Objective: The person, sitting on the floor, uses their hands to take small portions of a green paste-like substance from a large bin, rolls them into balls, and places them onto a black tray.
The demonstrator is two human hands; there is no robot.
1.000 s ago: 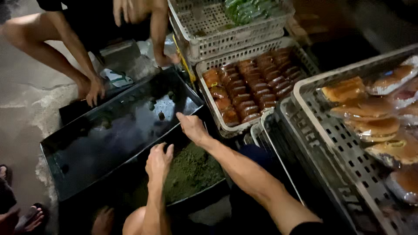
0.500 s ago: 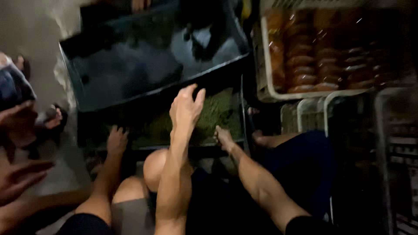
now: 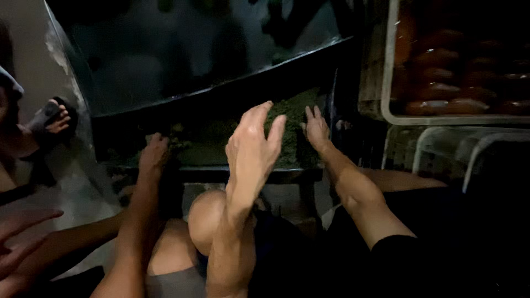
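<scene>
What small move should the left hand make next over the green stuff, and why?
Probably lower the left hand onto the green crumbly mass in the dark tray. It hangs open above the mass, while the right hand lies flat on its right end.

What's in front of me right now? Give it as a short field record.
left hand: open, fingers spread, held above the green mass
right hand: open, fingers laid on the green mass near its right end
green mass: crumbly, lying in a dark tray
behind: larger dark tray, tilted
right side: white crate holding orange-brown packets
</scene>
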